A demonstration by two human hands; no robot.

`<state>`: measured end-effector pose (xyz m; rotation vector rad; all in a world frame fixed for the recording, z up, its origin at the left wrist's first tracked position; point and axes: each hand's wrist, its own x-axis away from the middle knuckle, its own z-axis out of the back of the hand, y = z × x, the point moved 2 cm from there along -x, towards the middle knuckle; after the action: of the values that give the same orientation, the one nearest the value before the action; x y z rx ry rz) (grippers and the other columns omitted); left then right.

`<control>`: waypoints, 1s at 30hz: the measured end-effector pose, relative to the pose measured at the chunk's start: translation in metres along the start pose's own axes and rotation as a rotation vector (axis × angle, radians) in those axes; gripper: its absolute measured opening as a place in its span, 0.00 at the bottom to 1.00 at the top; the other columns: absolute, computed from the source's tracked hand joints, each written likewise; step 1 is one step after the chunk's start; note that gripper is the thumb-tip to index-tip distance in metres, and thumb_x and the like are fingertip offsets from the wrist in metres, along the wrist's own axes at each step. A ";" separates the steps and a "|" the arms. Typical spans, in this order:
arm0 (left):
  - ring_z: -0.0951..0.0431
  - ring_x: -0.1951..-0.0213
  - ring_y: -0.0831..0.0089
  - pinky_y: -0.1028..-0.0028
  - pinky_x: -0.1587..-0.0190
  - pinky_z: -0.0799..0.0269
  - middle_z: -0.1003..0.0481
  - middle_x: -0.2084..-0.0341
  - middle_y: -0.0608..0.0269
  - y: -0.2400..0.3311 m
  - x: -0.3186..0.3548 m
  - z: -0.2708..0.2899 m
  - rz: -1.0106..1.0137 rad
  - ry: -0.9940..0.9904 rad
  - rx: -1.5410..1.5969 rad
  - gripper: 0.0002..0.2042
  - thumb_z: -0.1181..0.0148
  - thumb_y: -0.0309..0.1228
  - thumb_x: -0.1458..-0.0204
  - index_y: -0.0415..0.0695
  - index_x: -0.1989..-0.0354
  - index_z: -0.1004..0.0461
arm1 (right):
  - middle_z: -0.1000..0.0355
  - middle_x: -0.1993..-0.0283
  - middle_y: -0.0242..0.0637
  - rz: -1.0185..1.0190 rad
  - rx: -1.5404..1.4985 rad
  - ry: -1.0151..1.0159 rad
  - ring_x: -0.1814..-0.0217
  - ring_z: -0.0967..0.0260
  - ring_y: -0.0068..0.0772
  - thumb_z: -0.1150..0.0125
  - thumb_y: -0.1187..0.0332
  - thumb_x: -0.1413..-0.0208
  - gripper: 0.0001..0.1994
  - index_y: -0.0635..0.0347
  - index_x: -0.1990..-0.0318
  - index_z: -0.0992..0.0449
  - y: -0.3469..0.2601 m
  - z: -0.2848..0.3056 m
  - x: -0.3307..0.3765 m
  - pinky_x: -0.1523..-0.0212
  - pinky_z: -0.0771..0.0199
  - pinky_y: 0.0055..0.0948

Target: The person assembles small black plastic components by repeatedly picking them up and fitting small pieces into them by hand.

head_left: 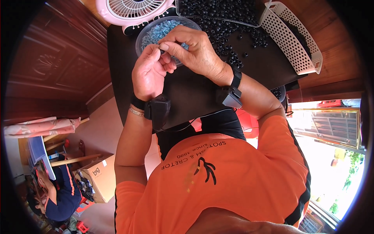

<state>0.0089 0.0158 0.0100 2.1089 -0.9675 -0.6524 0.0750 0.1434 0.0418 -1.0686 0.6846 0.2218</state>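
Both hands are meeting over the front edge of a dark table (pixel 194 97). The left hand (pixel 150 74) is curling palm-up, fingers closed around something small that is mostly hidden. The right hand (pixel 191 48) is coming over the top, thumb and forefinger pinching a black bead (pixel 162 51) right at the left fingertips. The hands are touching, working together on that one bead; whether a thread is running through it cannot be told.

To do this step well, the pinch likely needs to stay tight and steady, with the bead turned so its hole faces the other hand, and the work kept low over the table so a dropped bead is not rolling away.

Just behind the hands a clear round bowl of blue beads (pixel 156 33) is sitting, partly covered by the fingers. Loose black beads (pixel 230 43) are lying scattered to the right, spilling from a clear tray (pixel 218 11). A white perforated basket (pixel 292 43) is lying further right, a pink fan (pixel 132 11) at the back. Both wrists are wearing black strapped devices. The bowl is crowding the hands closely; another person is sitting well off at lower left.
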 end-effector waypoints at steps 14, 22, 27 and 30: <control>0.30 0.64 0.76 0.74 0.56 0.37 0.30 0.69 0.67 0.001 0.003 0.000 0.053 0.108 0.104 0.04 0.53 0.29 0.45 0.44 0.68 0.33 | 0.29 0.70 0.40 0.249 0.415 0.070 0.67 0.29 0.42 0.35 0.71 0.65 0.11 0.63 0.71 0.25 -0.009 -0.004 0.003 0.66 0.27 0.33; 0.32 0.67 0.79 0.76 0.60 0.38 0.32 0.72 0.69 -0.002 0.005 -0.001 0.033 0.095 0.054 0.05 0.54 0.30 0.45 0.45 0.70 0.34 | 0.30 0.72 0.39 0.268 0.427 0.047 0.68 0.30 0.41 0.36 0.72 0.65 0.08 0.63 0.72 0.25 -0.012 -0.005 0.005 0.67 0.28 0.34; 0.32 0.67 0.79 0.76 0.61 0.37 0.32 0.72 0.69 -0.004 0.007 0.000 0.032 0.111 0.048 0.05 0.54 0.30 0.45 0.44 0.70 0.34 | 0.29 0.72 0.39 0.300 0.444 0.019 0.68 0.29 0.42 0.36 0.73 0.64 0.08 0.63 0.71 0.25 -0.012 -0.006 0.005 0.67 0.28 0.32; 0.31 0.67 0.78 0.75 0.61 0.36 0.31 0.71 0.68 -0.004 0.008 -0.001 0.034 0.113 0.052 0.05 0.54 0.30 0.45 0.44 0.70 0.34 | 0.29 0.72 0.40 0.279 0.456 -0.001 0.68 0.29 0.42 0.37 0.73 0.62 0.08 0.63 0.71 0.25 -0.013 -0.008 0.007 0.67 0.28 0.33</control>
<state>0.0164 0.0115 0.0062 2.1456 -0.9644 -0.4906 0.0838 0.1288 0.0448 -0.5362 0.8352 0.2892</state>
